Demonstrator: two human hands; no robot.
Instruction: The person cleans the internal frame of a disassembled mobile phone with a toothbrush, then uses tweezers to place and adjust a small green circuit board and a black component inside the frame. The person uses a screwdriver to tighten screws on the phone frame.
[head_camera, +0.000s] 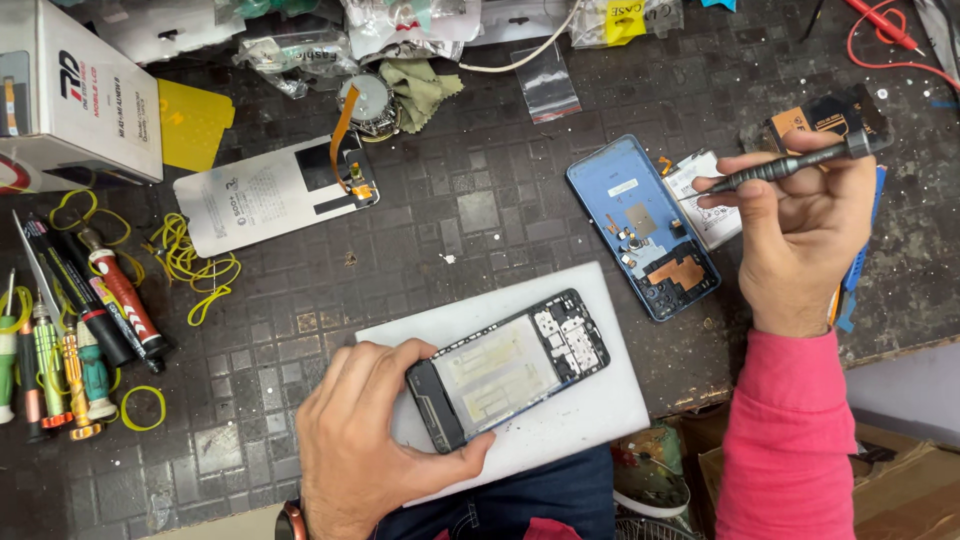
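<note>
**Steadily: an open phone frame pinned on the pad, a driver lifted clear**

Far left, a row of screwdrivers lies on the dark tiled mat, with yellow rubber bands scattered beside them and a white box in the upper left corner. Right of the box sits a pale display panel with an orange flex ribbon curling up from it.

Low in the middle, the left hand is curled round the near end of the phone frame, thumb below and fingers on top, pressing it flat against the white pad. The frame looks light and stiff but thin-walled, with bare contacts and small metal shields showing, so it is best held by its outer rails and not by the middle.

Right of centre, a glossy blue back cover lies inside-up, with copper foil in it. At the right edge, the right hand pinches a slim grey knurled driver between thumb and fingertips, held well apart from the frame, its tip over a white battery.
</note>
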